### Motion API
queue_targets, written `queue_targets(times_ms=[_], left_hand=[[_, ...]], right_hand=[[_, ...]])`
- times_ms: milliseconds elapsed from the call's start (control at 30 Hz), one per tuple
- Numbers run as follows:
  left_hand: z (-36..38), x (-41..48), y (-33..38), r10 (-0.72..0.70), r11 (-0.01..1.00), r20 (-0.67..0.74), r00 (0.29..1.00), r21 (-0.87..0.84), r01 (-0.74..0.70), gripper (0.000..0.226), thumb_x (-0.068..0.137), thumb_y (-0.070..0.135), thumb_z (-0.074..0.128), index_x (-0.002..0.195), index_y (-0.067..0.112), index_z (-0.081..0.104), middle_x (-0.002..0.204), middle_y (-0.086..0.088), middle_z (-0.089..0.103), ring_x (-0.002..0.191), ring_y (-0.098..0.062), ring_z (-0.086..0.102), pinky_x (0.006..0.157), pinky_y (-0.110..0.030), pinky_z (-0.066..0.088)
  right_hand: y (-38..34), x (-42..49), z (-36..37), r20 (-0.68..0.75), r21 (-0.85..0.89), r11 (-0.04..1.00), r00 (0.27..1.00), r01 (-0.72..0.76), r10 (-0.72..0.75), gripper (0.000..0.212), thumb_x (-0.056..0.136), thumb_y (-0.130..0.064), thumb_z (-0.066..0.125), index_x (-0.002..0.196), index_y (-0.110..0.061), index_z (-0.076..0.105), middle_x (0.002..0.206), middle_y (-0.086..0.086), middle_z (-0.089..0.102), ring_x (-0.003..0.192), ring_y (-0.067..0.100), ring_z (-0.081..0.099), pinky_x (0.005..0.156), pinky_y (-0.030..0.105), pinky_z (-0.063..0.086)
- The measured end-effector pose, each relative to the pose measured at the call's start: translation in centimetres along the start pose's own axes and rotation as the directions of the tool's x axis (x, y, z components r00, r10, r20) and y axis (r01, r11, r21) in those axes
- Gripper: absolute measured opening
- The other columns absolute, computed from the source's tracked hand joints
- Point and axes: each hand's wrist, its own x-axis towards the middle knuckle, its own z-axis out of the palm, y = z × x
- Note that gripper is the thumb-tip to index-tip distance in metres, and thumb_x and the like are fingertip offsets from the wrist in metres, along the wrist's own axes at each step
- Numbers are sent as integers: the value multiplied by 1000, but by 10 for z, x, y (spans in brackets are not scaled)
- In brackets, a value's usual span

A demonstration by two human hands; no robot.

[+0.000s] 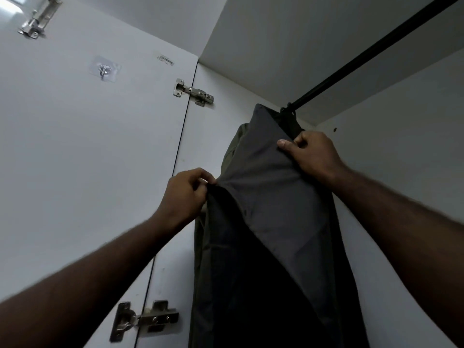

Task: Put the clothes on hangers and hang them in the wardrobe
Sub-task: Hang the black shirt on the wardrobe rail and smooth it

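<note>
Overhead, left hand (185, 194) and right hand (313, 156) fingers pinch a dark grey fabric garment (271, 197) hanging from the black wardrobe rail (364, 59); tugging unevenly could slip it off.

No text can be read. One small printed sticker (165, 59) sits on the inside of the wardrobe door (75, 146), just above the upper hinge (192, 92); its print is too small and blurred to make out.
</note>
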Motion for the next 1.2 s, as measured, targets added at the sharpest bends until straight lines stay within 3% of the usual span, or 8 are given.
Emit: queue_targets(times_ms=[233,367,467,533,700,867,1000,1200], left_hand=[[-13,19,-17,-307,932,-7,952,-203,299,39,67,28,69,68,-11,66,65,-17,66,65,-21,67,79,-48,59],[-13,19,-22,-311,949,-68,948,-68,306,34,72,34,83,62,4,71,64,-12,69,63,-20,66,64,-34,56],[-9,19,-26,-297,954,-111,948,5,299,22,76,17,79,59,7,68,59,-4,63,56,-9,57,58,-21,44],[-5,19,-29,-275,958,-112,955,51,282,19,77,13,74,62,3,68,62,-9,64,56,-11,56,59,-22,45],[2,22,-37,-150,972,-87,985,172,163,25,80,11,58,105,13,60,73,-6,63,72,-21,61,72,-32,51],[-10,30,-42,27,928,-4,1000,372,-23,45,80,2,47,114,17,71,91,-16,71,82,-25,62,84,-31,51],[-17,44,-42,2,770,16,1000,638,-12,36,85,14,53,117,21,68,118,-11,63,108,-30,56,85,-38,47],[53,57,-16,371,331,535,759,688,-646,56,95,53,42,142,24,44,151,-14,32,142,-31,23,112,-46,22]], right_hand=[[45,-39,42,451,256,848,833,-465,321,44,82,-27,78,112,4,67,99,10,72,82,18,70,76,28,59],[74,-74,72,486,273,733,747,-623,454,49,79,-28,80,114,3,64,104,12,70,87,21,68,79,32,58],[79,-97,85,279,107,835,823,-539,495,25,83,-26,77,76,-13,57,73,5,58,68,21,58,59,25,45],[63,-112,92,92,-50,885,880,-463,465,31,81,-25,77,104,-13,60,104,11,63,99,31,61,83,36,50],[-9,-140,148,-190,-84,970,952,227,-239,49,84,-17,61,131,-7,54,135,15,52,127,32,47,109,45,37],[21,-138,215,-32,-117,988,995,-96,93,67,96,-50,45,152,-16,31,162,12,18,150,26,12,121,44,13],[50,-153,248,-46,-147,981,991,-130,125,80,88,-65,19,155,-22,23,164,11,10,152,25,5,122,44,3],[59,-156,273,-78,-51,989,988,-141,137,77,90,-62,9,156,-23,20,164,10,9,152,21,2,122,41,-3]])
